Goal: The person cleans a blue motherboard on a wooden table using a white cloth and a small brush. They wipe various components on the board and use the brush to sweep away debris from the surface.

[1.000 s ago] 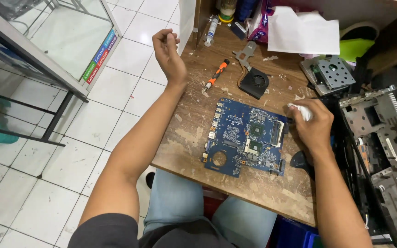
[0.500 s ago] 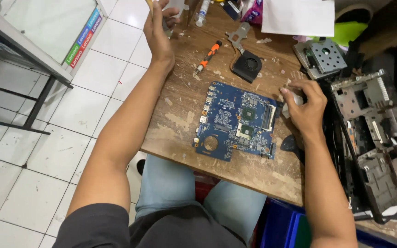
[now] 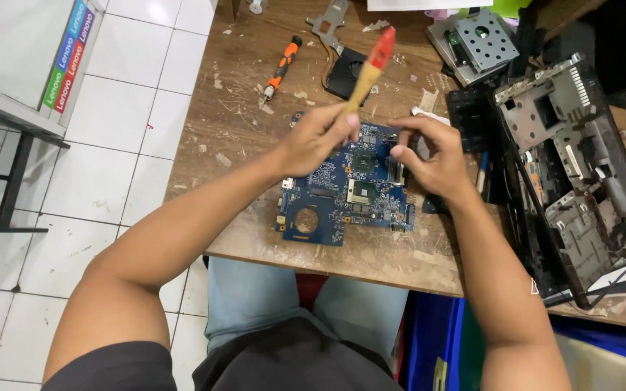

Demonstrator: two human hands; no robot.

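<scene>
— White floor tiles run along the far side of the left hand [image 3: 320, 137], and under both hands is a scarred wooden bench [image 3: 240, 137] littered with chips.

— What's held?

— Left hand is closed around a brush with a wooden handle and red end [image 3: 371, 69], handle pointing away from the wrist. Right hand [image 3: 429, 156] has its fingers curled in beside the brush hand; whether it pinches something small, I can't tell.

— And the board?

— Blue circuit board [image 3: 345, 192] lies flat directly beneath both hands, bare, chips exposed.

— How far along?

— I'd judge stripping is done: gutted laptop chassis [image 3: 574, 174] sits beyond the right hand, black fan [image 3: 345, 72] and orange screwdriver [image 3: 282, 66] past the left hand's fingertips. Brushing looks barely begun; the bristles don't show.
</scene>
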